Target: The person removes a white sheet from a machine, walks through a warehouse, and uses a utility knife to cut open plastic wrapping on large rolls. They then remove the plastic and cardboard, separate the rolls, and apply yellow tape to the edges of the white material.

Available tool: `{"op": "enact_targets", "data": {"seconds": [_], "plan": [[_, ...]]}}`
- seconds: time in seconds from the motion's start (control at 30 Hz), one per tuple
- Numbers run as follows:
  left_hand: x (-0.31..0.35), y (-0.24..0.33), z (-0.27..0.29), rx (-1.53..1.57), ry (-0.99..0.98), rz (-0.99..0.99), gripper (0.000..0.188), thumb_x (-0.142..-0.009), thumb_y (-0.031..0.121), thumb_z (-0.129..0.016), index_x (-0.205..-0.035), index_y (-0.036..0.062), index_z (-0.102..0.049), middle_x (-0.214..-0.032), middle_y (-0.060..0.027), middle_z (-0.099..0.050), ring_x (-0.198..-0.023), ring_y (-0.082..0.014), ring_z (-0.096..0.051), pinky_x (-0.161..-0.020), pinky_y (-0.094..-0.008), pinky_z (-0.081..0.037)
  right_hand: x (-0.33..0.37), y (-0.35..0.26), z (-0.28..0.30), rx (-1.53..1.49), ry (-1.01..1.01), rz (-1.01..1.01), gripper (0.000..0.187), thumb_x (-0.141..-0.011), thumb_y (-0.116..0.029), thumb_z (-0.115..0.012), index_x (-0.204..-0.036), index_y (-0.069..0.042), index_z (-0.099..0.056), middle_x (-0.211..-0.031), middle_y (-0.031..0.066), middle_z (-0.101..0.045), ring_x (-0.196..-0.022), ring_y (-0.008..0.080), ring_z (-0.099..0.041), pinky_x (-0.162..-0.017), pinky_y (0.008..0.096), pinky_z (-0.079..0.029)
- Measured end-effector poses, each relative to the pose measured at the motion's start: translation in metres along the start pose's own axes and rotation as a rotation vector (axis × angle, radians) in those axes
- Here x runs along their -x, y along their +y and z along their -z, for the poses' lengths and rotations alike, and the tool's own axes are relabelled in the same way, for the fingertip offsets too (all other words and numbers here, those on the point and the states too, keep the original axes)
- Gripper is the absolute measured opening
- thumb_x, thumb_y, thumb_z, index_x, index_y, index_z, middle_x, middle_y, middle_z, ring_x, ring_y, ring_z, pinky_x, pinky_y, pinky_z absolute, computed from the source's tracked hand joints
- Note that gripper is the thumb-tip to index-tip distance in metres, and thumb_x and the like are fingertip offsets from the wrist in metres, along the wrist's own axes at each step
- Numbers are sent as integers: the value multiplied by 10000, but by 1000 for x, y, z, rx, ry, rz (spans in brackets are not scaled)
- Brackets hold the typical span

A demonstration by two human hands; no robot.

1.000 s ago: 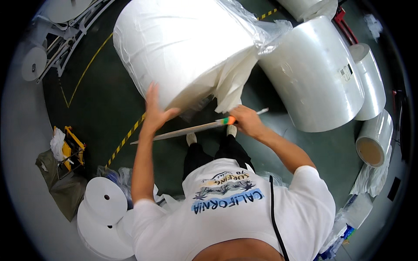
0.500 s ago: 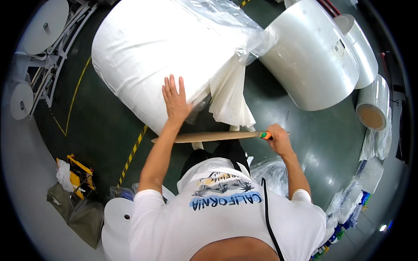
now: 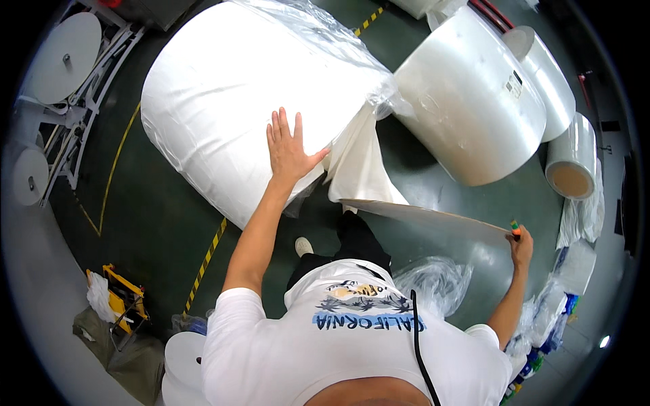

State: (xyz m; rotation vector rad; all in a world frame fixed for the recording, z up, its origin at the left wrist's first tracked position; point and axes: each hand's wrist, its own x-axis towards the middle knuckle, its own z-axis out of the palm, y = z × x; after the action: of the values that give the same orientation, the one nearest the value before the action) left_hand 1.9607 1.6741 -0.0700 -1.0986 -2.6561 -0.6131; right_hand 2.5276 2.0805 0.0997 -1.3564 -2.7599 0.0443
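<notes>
A huge white roll (image 3: 223, 101), partly covered in clear plastic film (image 3: 325, 34), fills the upper middle. My left hand (image 3: 290, 152) lies flat on its near side with the fingers spread. Off to the right, my right hand (image 3: 521, 249) grips the edge of a thin brown cardboard sheet (image 3: 433, 218), seen nearly edge-on. A small orange and green tool (image 3: 515, 228) sticks up from the same hand; its working end is hidden. Loose white sheeting (image 3: 365, 162) hangs from the roll's right end, beside the cardboard's left end.
Large film-wrapped rolls (image 3: 474, 101) stand at the right. Crumpled clear plastic (image 3: 433, 284) lies on the green floor near my right side. At the far left is a machine frame (image 3: 81, 108) with white discs. A yellow metal stand (image 3: 125, 298) sits lower left.
My right hand has moved well to the right, carrying the cardboard sheet and the small tool away from in front of my body. My left hand stays flat on the roll, slightly farther right.
</notes>
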Motion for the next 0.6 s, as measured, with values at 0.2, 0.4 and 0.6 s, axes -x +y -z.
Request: {"op": "enact_targets", "data": {"seconds": [0.2,0.4,0.6], "plan": [[-114,1,-58,12,-82,62,1050,-852,738,-661,-1500,-68,-479,-1621,-272,-384,-1561,-397,-262,-1258,-558,-176,-58,48,-26,38,-124,-67,367,-765,-135,-858,-1049,-62,-638,-989,160,-675,-958,411,-621,-817,483,-493],[-218,25,-111,64,-329,41,934,-860,729,-653,-1386,-40,-589,-1542,-254,-490,-1503,-370,-382,-1234,-541,-245,-125,47,-97,52,-185,-1,332,-785,-108,-848,-1026,-92,-620,-960,145,-651,-941,388,-616,-824,497,-491],[-278,50,-222,407,-122,126,864,-893,580,-693,-1551,78,-442,-1641,-331,-250,-1329,-497,-546,-1097,-500,-480,-192,35,-108,198,-324,-27,319,-841,-122,-808,-1103,-83,-630,-973,145,-657,-972,395,-600,-827,515,-502]]}}
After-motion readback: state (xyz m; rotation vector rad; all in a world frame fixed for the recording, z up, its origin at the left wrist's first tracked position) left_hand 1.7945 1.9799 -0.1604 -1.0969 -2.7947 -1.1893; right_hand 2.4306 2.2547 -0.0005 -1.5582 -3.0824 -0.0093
